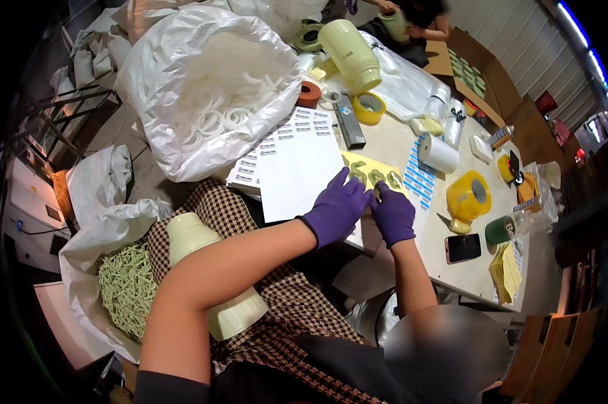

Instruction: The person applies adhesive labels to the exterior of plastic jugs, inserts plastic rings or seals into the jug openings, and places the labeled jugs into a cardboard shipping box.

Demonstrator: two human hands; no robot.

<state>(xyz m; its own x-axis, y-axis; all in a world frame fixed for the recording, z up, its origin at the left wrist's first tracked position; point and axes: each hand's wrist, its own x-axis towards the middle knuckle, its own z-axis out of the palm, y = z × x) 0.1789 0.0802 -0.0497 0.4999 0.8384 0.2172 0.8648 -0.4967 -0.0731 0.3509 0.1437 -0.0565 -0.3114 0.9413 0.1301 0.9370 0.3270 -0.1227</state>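
**Gloved hands on yellow sticker sheet**

We saw L hand flat on the yellow sticker sheet at table edge, and R hand fingertips pinched on it; whether a sticker was gripped, we couldn't tell. White label sheets lay just left, print too small. Blue-label roll stood behind.

Bare tabletop is left open to the right of the yellow sticker sheet, bounded by a label roll, a yellow tape dispenser and a phone, while passage to the left is blocked by white label sheets and a bulky plastic bag.
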